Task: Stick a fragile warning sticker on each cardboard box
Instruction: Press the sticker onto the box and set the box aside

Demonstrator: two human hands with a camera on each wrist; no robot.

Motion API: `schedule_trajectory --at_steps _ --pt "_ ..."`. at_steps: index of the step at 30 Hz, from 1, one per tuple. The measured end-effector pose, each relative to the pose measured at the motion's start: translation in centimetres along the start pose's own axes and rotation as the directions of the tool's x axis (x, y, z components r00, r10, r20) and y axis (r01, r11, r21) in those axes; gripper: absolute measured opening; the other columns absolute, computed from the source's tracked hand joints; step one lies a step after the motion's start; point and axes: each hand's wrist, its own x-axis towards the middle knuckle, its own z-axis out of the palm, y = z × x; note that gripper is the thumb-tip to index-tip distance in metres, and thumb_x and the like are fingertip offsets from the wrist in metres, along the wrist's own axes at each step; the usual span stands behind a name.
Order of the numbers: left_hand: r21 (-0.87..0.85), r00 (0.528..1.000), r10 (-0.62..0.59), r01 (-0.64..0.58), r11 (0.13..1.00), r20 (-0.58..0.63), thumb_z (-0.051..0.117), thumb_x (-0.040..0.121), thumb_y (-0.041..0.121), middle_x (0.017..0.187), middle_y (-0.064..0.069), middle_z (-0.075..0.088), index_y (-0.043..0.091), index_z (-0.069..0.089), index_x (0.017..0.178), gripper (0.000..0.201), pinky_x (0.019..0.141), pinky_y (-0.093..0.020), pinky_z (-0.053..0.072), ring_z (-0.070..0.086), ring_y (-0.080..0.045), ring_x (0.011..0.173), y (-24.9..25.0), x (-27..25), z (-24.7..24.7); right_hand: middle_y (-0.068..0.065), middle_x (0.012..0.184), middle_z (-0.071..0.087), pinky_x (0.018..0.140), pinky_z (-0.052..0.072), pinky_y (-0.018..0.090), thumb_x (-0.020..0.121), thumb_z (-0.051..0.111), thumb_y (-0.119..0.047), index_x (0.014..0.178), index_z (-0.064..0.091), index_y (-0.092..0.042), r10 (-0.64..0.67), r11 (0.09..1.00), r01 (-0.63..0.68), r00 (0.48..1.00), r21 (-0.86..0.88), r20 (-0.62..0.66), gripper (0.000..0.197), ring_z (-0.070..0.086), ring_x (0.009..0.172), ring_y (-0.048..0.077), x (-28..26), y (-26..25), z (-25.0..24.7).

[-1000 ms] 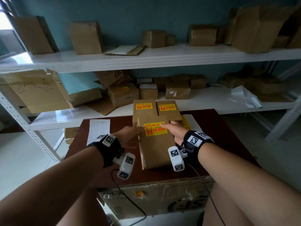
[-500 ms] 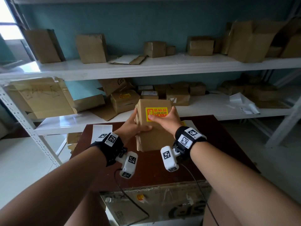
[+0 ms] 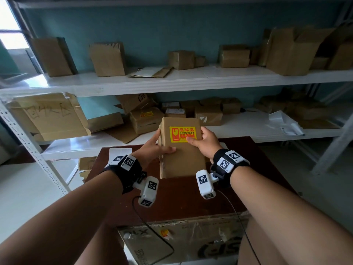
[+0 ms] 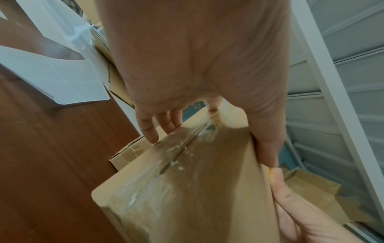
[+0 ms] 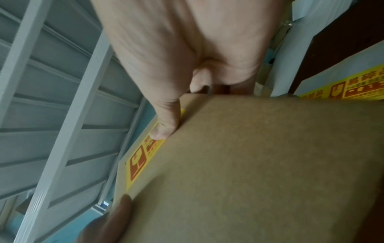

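A brown cardboard box [image 3: 183,161] is held up in the air above the dark wooden table [image 3: 263,169], tilted toward me. A yellow and red fragile sticker [image 3: 182,133] sits on its upper face. My left hand [image 3: 155,146] grips the box's left side, thumb across the face and fingers behind it. My right hand [image 3: 205,143] grips the right side, its thumb pressing on the sticker's lower right corner. In the left wrist view the taped box seam [image 4: 187,151] shows under the left hand [image 4: 207,115]. In the right wrist view the thumb [image 5: 166,125] lies on the sticker [image 5: 143,157].
White shelving [image 3: 172,81] behind the table carries several cardboard boxes; one box [image 3: 147,119] bears a sticker. White backing sheets [image 3: 120,152] lie on the table's far left. A large flattened carton [image 3: 183,240] leans against the table's near edge. Another stickered box [image 5: 353,88] shows in the right wrist view.
Both hands lifted the stickered box off the table and raised it toward the shelves. The two stickered boxes once behind it are now hidden in the head view.
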Motion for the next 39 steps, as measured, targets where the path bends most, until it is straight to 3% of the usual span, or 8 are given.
schedule_trajectory --at_steps 3,6,10,14,22,30,34,39 --pt "0.008 1.000 0.006 -0.006 1.000 0.013 0.080 0.080 0.014 0.124 0.001 0.067 0.043 0.016 0.154 0.102 0.085 -0.027 0.048 0.063 -0.016 0.114 0.1 -0.2 -0.1 0.003 0.140 0.060 0.106 0.049 0.041 0.095 0.066 -0.023 0.147 0.046 -0.018 -0.013 0.995 0.004 0.996 0.102 0.087 0.056 0.057 0.127 0.016 -0.7 0.3 -0.8" --pt "0.009 1.000 -0.017 0.017 1.000 0.000 0.082 0.077 0.016 0.123 -0.001 0.067 0.041 0.010 0.156 0.110 0.090 -0.033 0.050 0.064 -0.018 0.112 -0.1 0.0 -0.4 0.003 0.153 0.046 0.109 0.040 0.034 0.104 0.049 -0.033 0.154 0.034 -0.019 0.047 0.990 -0.058 0.994 0.125 0.094 0.054 0.044 0.139 0.019 -1.0 0.4 -1.3" --pt "0.070 0.999 0.023 -0.021 0.997 -0.032 0.085 0.075 0.017 0.123 0.000 0.065 0.040 0.006 0.157 0.116 0.080 -0.025 0.053 0.065 -0.013 0.106 0.0 -0.1 0.5 0.006 0.165 0.021 0.119 0.028 0.048 0.083 0.051 -0.078 0.160 0.010 -0.017 0.186 0.983 -0.185 0.981 -0.010 0.048 0.106 0.027 0.149 0.028 -0.8 -1.5 -0.6" --pt "0.114 0.991 0.082 -0.070 0.991 -0.107 0.097 0.052 0.043 0.133 -0.005 0.060 0.051 0.006 0.152 0.135 0.100 -0.044 0.052 0.065 -0.020 0.114 -0.5 0.6 2.2 0.011 0.166 0.012 0.119 0.029 0.049 0.064 0.075 -0.075 0.159 -0.006 -0.015 0.209 0.978 -0.209 0.972 0.012 -0.103 0.139 0.024 0.150 0.031 -0.1 -3.6 1.0" --pt "0.074 0.984 0.128 -0.119 0.990 -0.128 0.098 0.046 0.046 0.125 -0.007 0.067 0.053 0.008 0.151 0.138 0.097 -0.047 0.054 0.069 -0.022 0.108 -1.2 0.8 2.7 0.010 0.155 0.040 0.110 0.042 0.046 0.063 0.084 -0.062 0.156 0.018 -0.012 0.209 0.978 -0.210 0.954 0.020 -0.213 0.124 0.044 0.139 0.031 0.7 -4.1 0.8" --pt "0.011 0.990 0.124 -0.124 0.992 -0.062 0.086 0.074 0.015 0.121 -0.001 0.069 0.043 0.008 0.156 0.117 0.083 -0.025 0.057 0.069 -0.014 0.107 0.0 -0.8 1.4 0.004 0.139 0.059 0.099 0.046 0.033 0.078 0.080 -0.048 0.140 0.054 -0.016 0.127 0.991 -0.111 0.949 0.070 -0.288 0.075 0.057 0.125 0.023 0.4 -2.0 -0.5" --pt "-0.013 0.996 0.087 -0.087 0.996 -0.033 0.088 0.070 0.021 0.121 -0.002 0.070 0.047 0.010 0.154 0.118 0.095 -0.037 0.053 0.069 -0.017 0.109 -0.2 -0.8 0.3 0.003 0.134 0.064 0.102 0.048 0.032 0.095 0.066 -0.035 0.134 0.062 -0.015 0.135 0.969 -0.073 0.957 0.237 -0.258 0.045 0.059 0.123 0.019 0.1 -0.7 -1.1" --pt "-0.058 0.993 0.097 -0.101 0.993 -0.067 0.087 0.072 0.017 0.118 -0.005 0.072 0.044 0.011 0.155 0.115 0.093 -0.038 0.055 0.071 -0.018 0.105 -0.2 -0.4 0.7 -0.002 0.148 0.049 0.108 0.041 0.037 0.079 0.071 -0.064 0.152 0.037 -0.022 0.094 0.984 -0.079 0.992 0.157 -0.089 0.091 0.046 0.138 0.021 -0.4 -0.8 0.0"
